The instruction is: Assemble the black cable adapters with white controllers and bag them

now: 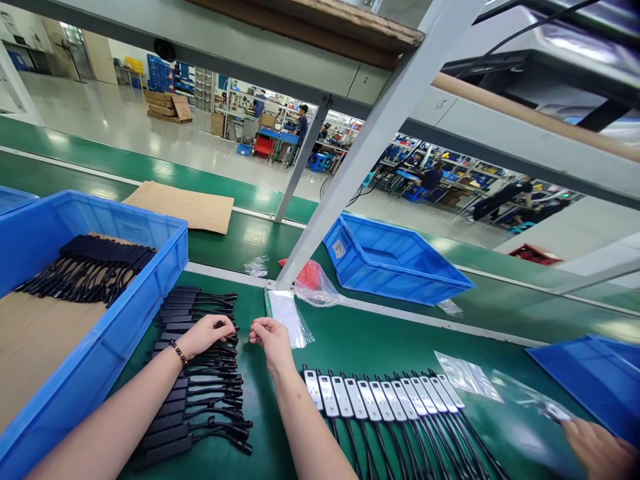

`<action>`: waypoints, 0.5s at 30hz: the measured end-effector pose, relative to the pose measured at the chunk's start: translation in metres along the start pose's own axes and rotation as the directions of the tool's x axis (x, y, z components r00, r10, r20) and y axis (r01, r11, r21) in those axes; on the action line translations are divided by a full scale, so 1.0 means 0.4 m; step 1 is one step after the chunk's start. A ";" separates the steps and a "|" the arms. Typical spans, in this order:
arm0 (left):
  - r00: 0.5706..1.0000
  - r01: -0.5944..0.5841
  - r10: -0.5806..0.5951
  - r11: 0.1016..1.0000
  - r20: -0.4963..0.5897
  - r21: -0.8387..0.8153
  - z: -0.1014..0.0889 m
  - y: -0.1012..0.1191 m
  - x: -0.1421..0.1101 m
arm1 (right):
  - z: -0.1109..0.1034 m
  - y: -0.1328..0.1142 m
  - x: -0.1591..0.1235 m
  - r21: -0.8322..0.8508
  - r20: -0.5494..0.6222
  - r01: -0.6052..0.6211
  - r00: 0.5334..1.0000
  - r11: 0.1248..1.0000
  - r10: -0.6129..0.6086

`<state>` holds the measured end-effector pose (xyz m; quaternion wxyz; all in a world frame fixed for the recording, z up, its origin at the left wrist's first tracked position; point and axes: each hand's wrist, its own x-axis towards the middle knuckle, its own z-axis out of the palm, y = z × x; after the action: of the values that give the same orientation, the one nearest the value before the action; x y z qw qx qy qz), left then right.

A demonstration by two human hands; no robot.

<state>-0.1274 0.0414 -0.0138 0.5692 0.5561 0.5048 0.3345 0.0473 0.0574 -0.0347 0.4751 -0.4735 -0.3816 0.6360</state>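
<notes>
Blk cables (233,392) under L fingers (227,329)

Beyond our green workbench (390,333), we see a glossy pale floor (115,127) catching soft patches of light. A pale metal post (353,160) slants across our view, meeting a grey shelf beam (280,52) topped by a wooden board (350,25). At the far left we make out a whitish wall (123,50), a beige door-like panel (99,57) and a bright opening (71,33). Farther right we find cardboard boxes (163,103), stacked blue crates (159,70), crowded shelving (204,87) and blue stools (319,161).
</notes>
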 end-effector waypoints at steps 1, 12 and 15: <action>1.000 0.006 -0.006 1.000 -0.012 -0.002 -0.001 -0.002 0.001 | -0.001 -0.002 -0.001 -0.003 -0.004 0.008 1.000 1.000 -0.008; 0.998 0.063 -0.063 0.996 0.003 -0.067 -0.004 -0.019 0.004 | 0.064 0.020 -0.012 -0.127 0.124 0.035 0.992 0.991 -0.020; 0.998 0.066 -0.067 0.996 -0.001 -0.061 -0.006 -0.025 0.005 | 0.077 0.026 -0.010 -0.168 0.135 0.051 0.990 0.985 -0.029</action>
<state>-0.1308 0.0425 -0.0237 0.5959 0.5210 0.5135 0.3313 0.0153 0.0496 -0.0356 0.4191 -0.4615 -0.4749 0.6212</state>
